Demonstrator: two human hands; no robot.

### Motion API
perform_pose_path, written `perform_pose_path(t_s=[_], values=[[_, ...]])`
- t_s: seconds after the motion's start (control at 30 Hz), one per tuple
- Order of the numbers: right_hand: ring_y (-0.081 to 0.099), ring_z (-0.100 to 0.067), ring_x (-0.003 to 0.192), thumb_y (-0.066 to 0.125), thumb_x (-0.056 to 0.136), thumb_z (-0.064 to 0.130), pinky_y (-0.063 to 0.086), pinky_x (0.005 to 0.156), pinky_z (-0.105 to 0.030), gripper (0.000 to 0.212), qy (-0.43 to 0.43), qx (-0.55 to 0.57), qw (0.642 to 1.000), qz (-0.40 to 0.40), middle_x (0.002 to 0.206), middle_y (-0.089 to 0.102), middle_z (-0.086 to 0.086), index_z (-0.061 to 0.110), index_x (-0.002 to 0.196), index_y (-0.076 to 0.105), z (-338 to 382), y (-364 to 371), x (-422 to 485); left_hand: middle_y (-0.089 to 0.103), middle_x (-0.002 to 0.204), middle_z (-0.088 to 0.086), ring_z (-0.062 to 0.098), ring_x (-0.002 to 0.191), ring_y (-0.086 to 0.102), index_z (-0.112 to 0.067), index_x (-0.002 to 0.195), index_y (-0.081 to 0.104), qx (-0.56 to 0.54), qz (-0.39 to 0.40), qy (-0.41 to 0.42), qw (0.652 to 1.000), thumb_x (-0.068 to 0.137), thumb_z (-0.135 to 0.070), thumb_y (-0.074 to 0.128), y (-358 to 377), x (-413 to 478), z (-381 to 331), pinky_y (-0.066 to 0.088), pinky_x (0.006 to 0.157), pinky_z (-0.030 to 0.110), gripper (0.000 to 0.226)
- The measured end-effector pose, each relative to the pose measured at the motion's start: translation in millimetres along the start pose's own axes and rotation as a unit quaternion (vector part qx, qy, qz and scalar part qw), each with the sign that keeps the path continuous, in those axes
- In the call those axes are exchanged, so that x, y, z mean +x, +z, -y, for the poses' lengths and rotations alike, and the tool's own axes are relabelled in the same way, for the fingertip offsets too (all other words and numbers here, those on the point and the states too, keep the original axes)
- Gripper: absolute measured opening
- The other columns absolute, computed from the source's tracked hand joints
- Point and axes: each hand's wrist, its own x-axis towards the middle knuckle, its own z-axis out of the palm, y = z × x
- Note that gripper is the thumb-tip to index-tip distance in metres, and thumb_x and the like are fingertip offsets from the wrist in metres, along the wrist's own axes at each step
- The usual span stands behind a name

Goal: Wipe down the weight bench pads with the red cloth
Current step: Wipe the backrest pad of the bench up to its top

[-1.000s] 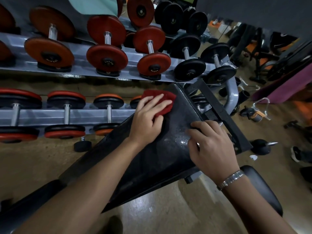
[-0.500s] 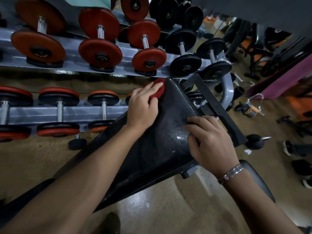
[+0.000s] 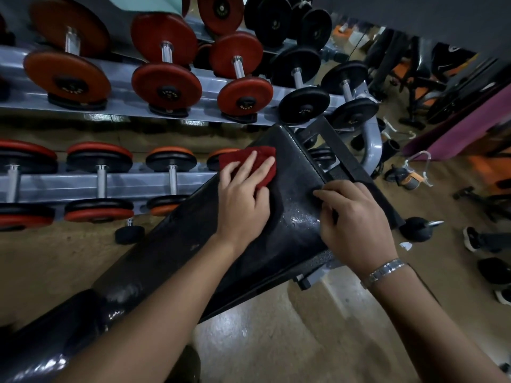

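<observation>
Our left hand (image 3: 243, 200) lies flat with its fingers straight, pressing the red cloth (image 3: 264, 152) against the upper left corner of the slanted black pad (image 3: 298, 167), near the middle of the frame. Our right hand (image 3: 356, 222), a metal bracelet (image 3: 387, 269) at its wrist, is curled over the pad's right edge with the thumb on top, and we judge it to be gripping there to steady the pad. The cloth sits close to the pad's far end, partly hanging past its left edge, just in front of the dumbbell rack (image 3: 110, 183). Fine droplets (image 3: 301, 217) glint on the surface beside our right hand, so we take that patch to be sprayed and not yet wiped. We would place the job partway through this pad: the top is under the cloth, while the wet right side and the long stretch toward us remain. Another dark cushion (image 3: 49, 341) at lower left also looks unwiped, though we cannot tell for sure.
</observation>
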Motion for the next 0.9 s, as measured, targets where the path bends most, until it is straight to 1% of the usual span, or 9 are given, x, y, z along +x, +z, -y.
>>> perform_pose_path(t_s=[0.13, 0.27, 0.33, 0.4, 0.5, 0.6, 0.8, 0.87, 0.9], values=[[0.060, -0.025, 0.096, 0.061, 0.085, 0.006, 0.057, 0.072, -0.043, 0.028, 0.001, -0.011, 1.000, 0.007, 0.108, 0.069, -0.001, 0.012, 0.108, 0.076, -1.6, -1.1, -2.6, 0.044, 0.160, -0.006, 0.028, 0.140, 0.037, -0.032, 0.147, 0.055, 0.041, 0.039, 0.075, 0.996, 0.088, -0.016, 0.045, -3.6, -55.9, 22.8, 0.030, 0.122, 0.045, 0.063], [0.060, -0.027, 0.095, 0.061, 0.086, 0.003, 0.057, 0.073, -0.042, 0.027, -0.009, -0.014, 1.000, -0.006, 0.108, 0.070, -0.003, 0.010, 0.108, 0.077, -0.4, 0.4, -4.9, 0.035, 0.164, -0.008, 0.025, 0.143, 0.031, -0.039, 0.154, 0.043, 0.058, 0.028, -0.040, 0.997, 0.091, -0.023, 0.039, -9.1, -93.4, 45.1, 0.034, 0.120, 0.050, 0.065], [0.059, -0.028, 0.094, 0.061, 0.085, 0.002, 0.056, 0.073, -0.043, 0.028, -0.008, -0.013, 1.000, -0.007, 0.108, 0.070, -0.004, 0.009, 0.107, 0.077, 0.2, 2.2, -4.1, 0.033, 0.166, -0.008, 0.025, 0.145, 0.028, -0.040, 0.154, 0.042, 0.040, 0.027, -0.054, 0.997, 0.092, -0.023, 0.040, -1.5, -102.1, 31.1, 0.033, 0.121, 0.049, 0.065], [0.059, -0.028, 0.094, 0.061, 0.084, 0.002, 0.056, 0.072, -0.045, 0.029, -0.006, -0.013, 1.000, -0.008, 0.108, 0.070, -0.004, 0.009, 0.107, 0.077, -0.6, 2.1, -3.5, 0.030, 0.167, -0.010, 0.025, 0.147, 0.027, -0.041, 0.154, 0.041, 0.035, 0.058, 0.014, 0.998, 0.092, -0.021, 0.044, 5.7, -121.2, 20.3, 0.031, 0.122, 0.048, 0.066], [0.059, -0.026, 0.095, 0.061, 0.085, 0.003, 0.056, 0.071, -0.045, 0.029, -0.004, -0.016, 1.000, -0.004, 0.110, 0.070, -0.002, 0.011, 0.109, 0.076, -2.4, 2.4, -4.5, 0.033, 0.165, -0.010, 0.028, 0.146, 0.033, -0.037, 0.152, 0.047, 0.072, 0.097, 0.119, 0.986, 0.092, -0.016, 0.050, 4.0, -157.2, 42.2, 0.039, 0.116, 0.056, 0.064], [0.059, -0.026, 0.096, 0.060, 0.087, 0.004, 0.057, 0.071, -0.044, 0.029, -0.007, -0.016, 1.000, -0.008, 0.111, 0.070, -0.002, 0.011, 0.110, 0.076, -2.6, 2.9, -6.2, 0.034, 0.164, -0.013, 0.028, 0.143, 0.035, -0.038, 0.150, 0.050, 0.067, 0.075, 0.073, 0.992, 0.090, -0.015, 0.047, -0.8, -159.1, 55.0, 0.042, 0.112, 0.058, 0.064], [0.059, -0.027, 0.093, 0.061, 0.085, 0.001, 0.052, 0.077, -0.034, 0.030, -0.011, -0.017, 1.000, -0.019, 0.109, 0.070, -0.005, 0.010, 0.108, 0.077, 1.4, 3.4, -3.7, 0.033, 0.165, -0.011, 0.024, 0.145, 0.029, -0.041, 0.152, 0.045, 0.015, -0.011, -0.066, 0.998, 0.093, -0.025, 0.039, 21.7, -94.7, -7.7, 0.032, 0.120, 0.052, 0.061], [0.060, -0.027, 0.092, 0.062, 0.084, 0.001, 0.052, 0.076, -0.033, 0.029, -0.008, -0.012, 1.000, -0.023, 0.108, 0.071, -0.004, 0.010, 0.107, 0.077, 0.9, 4.1, -3.7, 0.033, 0.166, -0.009, 0.025, 0.146, 0.028, -0.039, 0.152, 0.047, 0.013, -0.015, -0.057, 0.998, 0.093, -0.023, 0.040, 28.9, -94.8, -23.3, 0.028, 0.122, 0.051, 0.061], [0.060, -0.027, 0.093, 0.062, 0.084, 0.002, 0.054, 0.076, -0.035, 0.029, -0.004, -0.010, 1.000, -0.023, 0.108, 0.071, -0.003, 0.010, 0.107, 0.077, 0.2, 4.0, -4.4, 0.033, 0.166, -0.009, 0.026, 0.147, 0.028, -0.037, 0.152, 0.047, 0.020, -0.003, -0.022, 1.000, 0.092, -0.022, 0.042, 30.2, -102.9, -23.7, 0.027, 0.123, 0.048, 0.062]])
